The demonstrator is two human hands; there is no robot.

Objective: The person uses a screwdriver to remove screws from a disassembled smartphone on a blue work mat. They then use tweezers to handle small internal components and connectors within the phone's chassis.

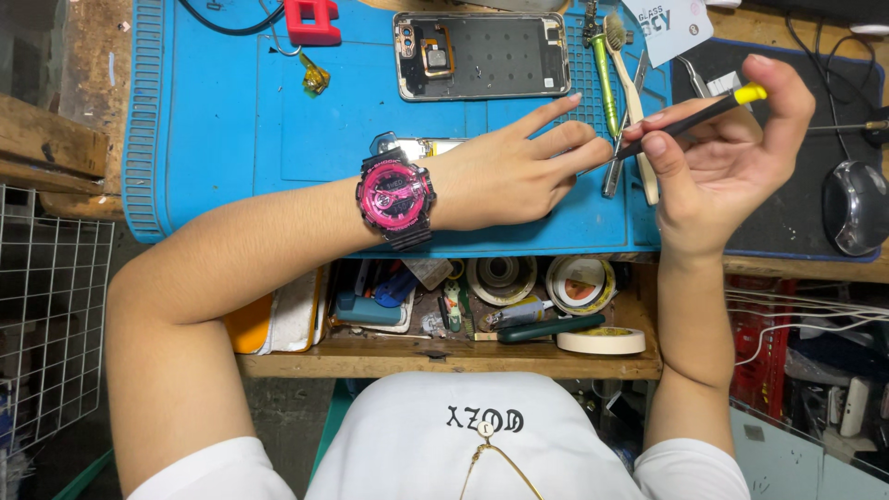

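My left hand (519,171) lies flat on the blue work mat (231,130), fingers spread, covering most of a small phone part (407,145) under the wrist. A pink and black watch (395,196) sits on that wrist. My right hand (722,153) holds a thin black tool with a yellow end (690,118), its tip meeting the fingertips of my left hand. An opened phone back with its inner frame showing (482,56) lies on the mat beyond my left hand.
A red holder (312,20), a green-handled tool (605,83), a brush (630,93) and tweezers (616,167) lie on the mat. A black mouse (854,206) sits right. The open drawer (444,356) below holds tape rolls and small tools. A wire rack (51,306) stands left.
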